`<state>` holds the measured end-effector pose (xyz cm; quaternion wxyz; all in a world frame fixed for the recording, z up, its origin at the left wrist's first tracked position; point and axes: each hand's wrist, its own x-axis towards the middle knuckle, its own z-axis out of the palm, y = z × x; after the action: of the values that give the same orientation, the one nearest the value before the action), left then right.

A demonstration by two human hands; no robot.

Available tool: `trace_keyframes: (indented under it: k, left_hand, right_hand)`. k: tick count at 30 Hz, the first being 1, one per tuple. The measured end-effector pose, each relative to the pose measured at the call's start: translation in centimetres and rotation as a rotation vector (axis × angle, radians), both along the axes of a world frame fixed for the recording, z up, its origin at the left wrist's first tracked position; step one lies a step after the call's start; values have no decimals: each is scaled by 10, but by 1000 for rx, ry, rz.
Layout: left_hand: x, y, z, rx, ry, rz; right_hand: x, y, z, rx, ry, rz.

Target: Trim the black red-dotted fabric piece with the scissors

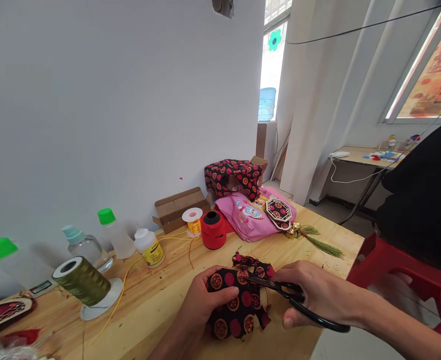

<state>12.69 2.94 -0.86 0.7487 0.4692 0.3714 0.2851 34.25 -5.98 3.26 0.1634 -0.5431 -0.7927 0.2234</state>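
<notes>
My left hand (201,305) is closed around a small piece of black fabric with red and orange circles (237,307), holding it just above the wooden table (156,300). In my right hand (314,295), the fingers are through the handles of black scissors (299,302). The scissor blades point left and meet the fabric's upper edge. A scrap of the same fabric (252,262) lies on the table just behind it.
Behind stand a red thread spool (213,230), a yellow thread spool (193,221), an olive thread cone (82,281), several plastic bottles (150,247), a cardboard box (179,207), a pink bag (248,215) and more patterned cloth (233,177). A red stool (393,270) stands right.
</notes>
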Motion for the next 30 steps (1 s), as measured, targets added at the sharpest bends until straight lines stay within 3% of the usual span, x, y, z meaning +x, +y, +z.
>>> trace_keyframes:
  k: [5,18,30]
  left_hand:
    - [2,-3,0,15,-21,33]
    - [1,-9,0,78,0,124]
    - [2,-8,-8,55,20,153]
  right_hand:
    - [-6,-5,7,-12,-47,-39]
    - [-15,-21,-4,30,-141,-158]
    - [-20,-27,-2,57,-212,-227]
